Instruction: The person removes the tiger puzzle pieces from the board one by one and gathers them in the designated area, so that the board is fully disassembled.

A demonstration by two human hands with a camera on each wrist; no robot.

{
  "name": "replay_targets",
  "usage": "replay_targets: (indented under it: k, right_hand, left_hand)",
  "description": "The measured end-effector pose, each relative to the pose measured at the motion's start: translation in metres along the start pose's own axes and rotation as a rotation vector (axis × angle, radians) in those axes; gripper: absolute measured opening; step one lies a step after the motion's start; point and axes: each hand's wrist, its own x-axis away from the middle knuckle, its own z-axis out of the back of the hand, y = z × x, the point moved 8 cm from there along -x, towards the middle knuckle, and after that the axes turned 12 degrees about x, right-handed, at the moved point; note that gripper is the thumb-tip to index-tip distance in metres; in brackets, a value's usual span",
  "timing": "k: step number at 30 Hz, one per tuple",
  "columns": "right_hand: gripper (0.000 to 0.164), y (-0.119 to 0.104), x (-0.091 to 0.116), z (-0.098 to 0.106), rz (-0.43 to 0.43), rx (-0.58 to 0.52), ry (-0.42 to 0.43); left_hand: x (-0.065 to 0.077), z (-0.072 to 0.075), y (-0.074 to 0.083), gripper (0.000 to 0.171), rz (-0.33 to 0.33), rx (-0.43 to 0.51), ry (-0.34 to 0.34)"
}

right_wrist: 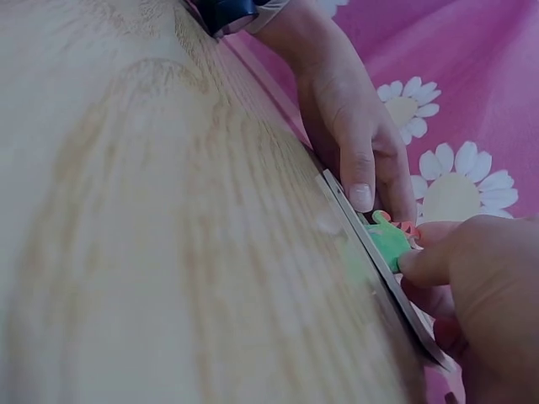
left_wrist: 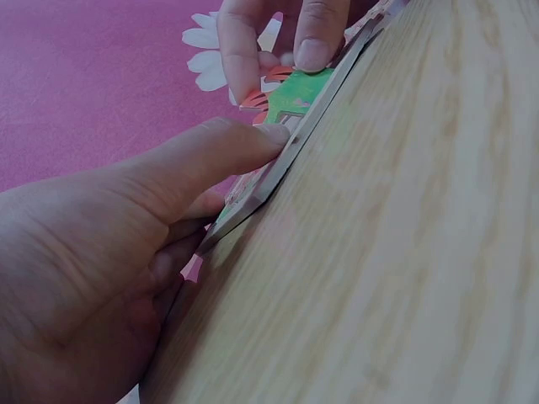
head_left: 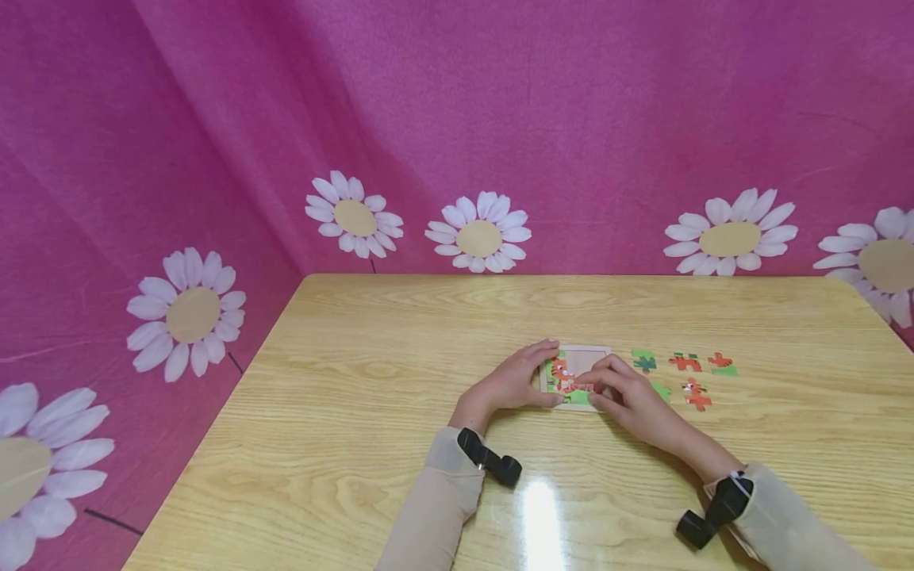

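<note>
A small jigsaw puzzle tray (head_left: 587,347) with a pale rim lies on the table, its left part filled with orange and green pieces. My left hand (head_left: 508,382) holds the tray from the left, thumb on the near rim and fingers at the far side. My right hand (head_left: 631,399) is over the tray's right part. In the right wrist view, its thumb and forefinger pinch a green and orange puzzle piece (right_wrist: 388,245) low over the tray. The left thumb (left_wrist: 253,141) lies close to that piece in the left wrist view.
Right of the tray lie several loose puzzle pieces, among them a green one (head_left: 644,361), an orange one (head_left: 685,362) and an orange-and-white one (head_left: 696,394). The wooden table (head_left: 321,444) meets a pink flowered cloth (head_left: 571,143) at the back and left.
</note>
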Motion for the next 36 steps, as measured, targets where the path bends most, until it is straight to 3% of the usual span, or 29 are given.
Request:
replay_targets:
  k: [7,16,36]
  right_hand:
    - [0.035,-0.002,-0.003,0.001,-0.002,-0.006,-0.007]
    - [0.027,0.008,-0.003,0.000,-0.146,-0.153,-0.077]
    - [0.026,0.015,0.002,0.007,-0.191,-0.108,-0.080]
  left_hand:
    - [0.000,0.000,0.000,0.081,-0.003,0.003,0.001]
    - [0.000,0.000,0.001,0.081,-0.024,-0.005,-0.002]
    - [-0.001,0.001,0.000,0.081,-0.020,0.010,0.007]
